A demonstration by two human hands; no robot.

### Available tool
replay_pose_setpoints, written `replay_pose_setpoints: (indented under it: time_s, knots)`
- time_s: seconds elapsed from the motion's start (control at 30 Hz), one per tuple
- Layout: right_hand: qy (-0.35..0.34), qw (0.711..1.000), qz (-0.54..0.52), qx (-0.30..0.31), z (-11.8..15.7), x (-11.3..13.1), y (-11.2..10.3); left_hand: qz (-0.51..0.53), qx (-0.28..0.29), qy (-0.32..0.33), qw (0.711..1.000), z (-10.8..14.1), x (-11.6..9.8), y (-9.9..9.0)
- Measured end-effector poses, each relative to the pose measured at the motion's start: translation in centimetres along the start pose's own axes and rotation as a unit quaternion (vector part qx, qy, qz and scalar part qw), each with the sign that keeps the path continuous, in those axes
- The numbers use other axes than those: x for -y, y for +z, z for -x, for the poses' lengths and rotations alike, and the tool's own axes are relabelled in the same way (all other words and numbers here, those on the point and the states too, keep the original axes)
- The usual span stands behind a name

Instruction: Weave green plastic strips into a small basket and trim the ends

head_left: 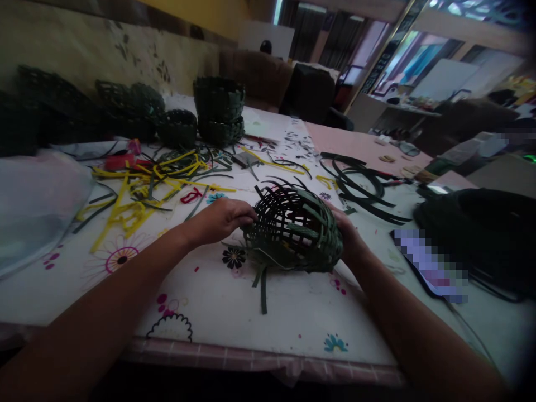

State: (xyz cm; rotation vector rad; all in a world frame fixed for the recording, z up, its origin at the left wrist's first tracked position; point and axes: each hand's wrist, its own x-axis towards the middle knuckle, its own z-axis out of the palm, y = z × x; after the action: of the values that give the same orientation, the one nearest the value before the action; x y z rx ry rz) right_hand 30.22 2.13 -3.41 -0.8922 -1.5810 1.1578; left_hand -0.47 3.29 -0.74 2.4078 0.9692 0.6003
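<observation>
A dark green woven basket lies tilted on its side on the flower-patterned tablecloth, with loose strip ends sticking out at its rim and below it. At its left edge, my left hand is closed in a pinch on the rim or a strip there; which one I cannot make out. My right hand wraps round the basket's right side, its fingers mostly hidden behind the weave. Through the open mouth the crossed strips of the basket show light gaps.
Yellow and green strips lie in a tangle at left, near a clear plastic bag. Finished-looking green baskets stand along the back. Coiled dark strips, a phone and a large black bundle occupy the right.
</observation>
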Motion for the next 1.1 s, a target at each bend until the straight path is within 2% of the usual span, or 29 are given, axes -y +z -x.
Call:
replay_pose_setpoints:
  time_s: [0.2, 0.37, 0.5, 0.57, 0.63, 0.73, 0.8, 0.9, 1.1]
  knots:
    - [0.003, 1.0, -0.015, -0.004, 0.1, 0.0, 0.0, 0.019, -0.008, 0.006, 1.0, 0.1, 0.5, 0.1]
    - [0.014, 1.0, -0.026, -0.005, 0.3, 0.4, 0.3, 0.034, 0.014, 0.022, 0.999, -0.1, 0.7, 0.0]
    - [0.009, 1.0, -0.017, -0.004, 0.3, 0.4, 0.5, 0.046, 0.001, -0.005, 0.999, -0.1, 0.8, 0.3]
    - [0.006, 1.0, -0.024, -0.011, 0.4, 0.4, 0.6, 0.103, -0.02, -0.036, 0.994, 0.0, 0.9, 0.6]
    - [0.006, 0.999, -0.031, -0.017, 0.4, 0.5, 0.8, 0.216, -0.023, -0.07, 0.974, 0.1, 1.0, 0.7]
    - [0.008, 0.999, -0.039, -0.012, 0.5, 0.8, 0.9, 0.362, 0.015, -0.134, 0.922, 0.4, 1.3, 0.4]
    - [0.012, 0.999, -0.05, -0.005, 0.5, 0.8, 0.8, 0.382, 0.047, -0.171, 0.907, 0.5, 1.4, 0.1]
    - [0.014, 0.998, -0.059, 0.002, 0.5, 0.6, 0.5, 0.366, 0.088, -0.188, 0.907, 0.6, 1.5, -0.3]
    - [-0.004, 0.999, -0.033, -0.002, 0.6, 0.0, 0.0, 0.317, 0.131, -0.187, 0.921, 0.5, 1.0, -0.5]
